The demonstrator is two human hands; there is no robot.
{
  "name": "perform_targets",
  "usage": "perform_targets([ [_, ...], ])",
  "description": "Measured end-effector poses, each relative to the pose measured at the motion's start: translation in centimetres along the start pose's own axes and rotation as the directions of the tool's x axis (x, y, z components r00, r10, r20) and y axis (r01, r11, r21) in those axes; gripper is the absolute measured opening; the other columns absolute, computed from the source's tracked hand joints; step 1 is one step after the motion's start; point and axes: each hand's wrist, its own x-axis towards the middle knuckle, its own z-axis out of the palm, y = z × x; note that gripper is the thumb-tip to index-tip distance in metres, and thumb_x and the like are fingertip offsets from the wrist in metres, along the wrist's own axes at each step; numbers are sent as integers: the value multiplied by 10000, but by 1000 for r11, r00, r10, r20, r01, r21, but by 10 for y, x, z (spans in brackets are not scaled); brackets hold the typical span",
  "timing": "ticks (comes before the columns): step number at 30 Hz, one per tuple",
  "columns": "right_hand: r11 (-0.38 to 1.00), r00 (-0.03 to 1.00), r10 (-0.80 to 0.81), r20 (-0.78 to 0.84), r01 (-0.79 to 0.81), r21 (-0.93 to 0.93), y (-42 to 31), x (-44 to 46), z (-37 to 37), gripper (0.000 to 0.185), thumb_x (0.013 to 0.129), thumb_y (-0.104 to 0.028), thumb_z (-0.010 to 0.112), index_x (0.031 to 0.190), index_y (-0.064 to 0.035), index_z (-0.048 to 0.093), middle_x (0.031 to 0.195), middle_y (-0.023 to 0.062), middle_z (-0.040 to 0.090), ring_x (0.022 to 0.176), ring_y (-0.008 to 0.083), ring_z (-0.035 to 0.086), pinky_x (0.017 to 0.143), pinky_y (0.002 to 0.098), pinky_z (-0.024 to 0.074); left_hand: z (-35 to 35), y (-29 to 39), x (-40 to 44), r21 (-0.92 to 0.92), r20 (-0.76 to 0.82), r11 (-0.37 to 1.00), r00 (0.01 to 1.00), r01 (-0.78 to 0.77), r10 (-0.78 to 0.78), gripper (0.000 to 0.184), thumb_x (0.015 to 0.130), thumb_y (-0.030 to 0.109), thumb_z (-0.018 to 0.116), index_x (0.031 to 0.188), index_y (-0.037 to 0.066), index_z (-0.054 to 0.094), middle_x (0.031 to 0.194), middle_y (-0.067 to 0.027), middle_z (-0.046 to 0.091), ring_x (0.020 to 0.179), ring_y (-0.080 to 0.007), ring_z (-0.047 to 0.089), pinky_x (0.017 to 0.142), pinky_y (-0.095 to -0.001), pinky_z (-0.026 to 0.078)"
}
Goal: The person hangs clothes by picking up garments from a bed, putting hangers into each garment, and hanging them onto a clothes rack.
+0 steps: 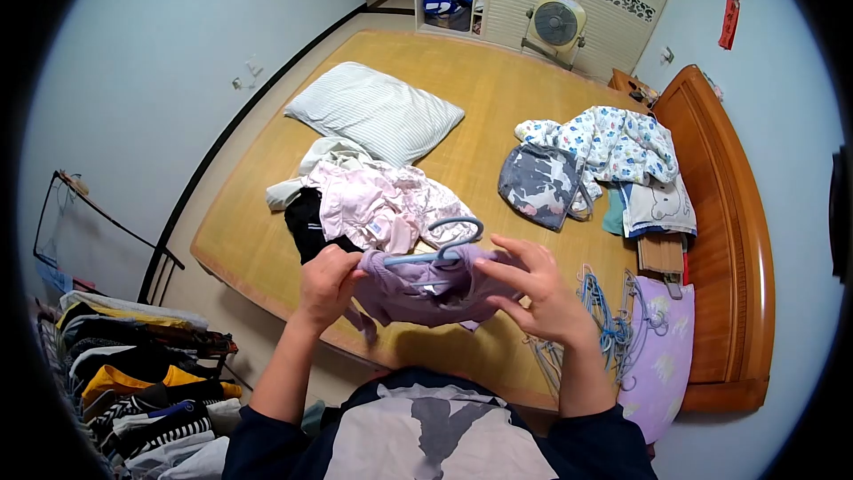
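Between my hands, above the near edge of the bed, is a light purple top [400, 300] on a blue hanger [481, 229]. The hanger's hook sticks up out of the neck opening, and one of its bars shows inside the collar. My left hand [329, 286] is closed on the left shoulder of the purple top. At the opposite shoulder, my right hand [536, 292] grips the cloth between thumb and fingers, with the other fingers partly extended. The lower part of the top hangs out of clear view.
The bed [480, 80] holds a striped pillow [373, 111], piled pink clothes [364, 200], a camouflage bag [538, 182], patterned clothing [622, 142] and several loose hangers [609, 324]. A wooden headboard [733, 258] stands right; a loaded clothes rack [147, 382] stands left.
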Motion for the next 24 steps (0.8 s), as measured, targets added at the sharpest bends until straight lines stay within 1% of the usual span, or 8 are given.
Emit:
perform_targets([
  [3,997,996,62,-60,-59,55,13,-2,-14,477,746,-163,704,1205,-123,579,1211,127,533,1047,299,523,907,367,398,-6,-1,6,-68,-56,998,998,14,-18,142,810,154,644,899,50,606,666,-94,520,607,-284,505,542,-369,402],
  [6,983,982,182,-47,-179,49,28,-4,-18,367,759,-93,661,1119,-57,602,991,148,620,898,306,583,797,371,451,-16,6,10,-85,-18,996,999,32,-33,134,811,143,643,899,49,606,679,-95,528,605,-279,505,539,-366,401],
  [10,973,991,129,28,-132,190,51,-11,2,247,741,-14,618,988,-24,620,850,150,631,793,316,607,715,378,475,-15,17,4,-37,1,999,1000,19,-19,122,803,119,644,897,51,608,696,-95,537,601,-269,502,535,-361,402],
  [12,963,992,120,-41,-107,246,53,-7,12,175,760,64,532,909,8,605,807,157,627,740,313,611,676,351,483,-18,22,-3,-29,37,996,996,83,-82,182,793,178,660,913,49,612,723,-95,548,641,-275,512,574,-366,407],
  [16,951,997,62,-38,-48,307,60,11,38,170,757,74,533,890,3,611,781,145,621,689,287,608,634,339,479,-17,48,-10,188,-9,927,944,325,-329,421,743,391,692,968,44,610,861,-102,570,822,-294,529,759,-384,394],
  [18,937,999,37,-8,-32,348,60,22,54,175,759,78,534,890,-2,617,762,130,619,666,260,606,619,327,476,-11,55,-16,310,-152,846,901,433,-406,432,746,377,696,1007,48,597,916,-112,568,871,-304,520,802,-394,382],
  [19,932,999,25,-31,-12,363,57,28,61,187,759,82,533,901,-4,620,760,126,619,666,255,606,620,324,476,-10,54,-23,341,-179,793,864,504,-471,408,736,272,682,1059,46,579,994,-125,552,949,-315,502,868,-406,368],
  [24,900,1000,-8,26,-4,436,21,61,87,203,735,68,583,916,-14,623,783,135,627,699,296,607,638,343,478,-35,52,-50,412,-380,637,758,651,-529,531,666,74,566,1193,20,530,1149,-145,500,1101,-324,438,976,-426,323],
])
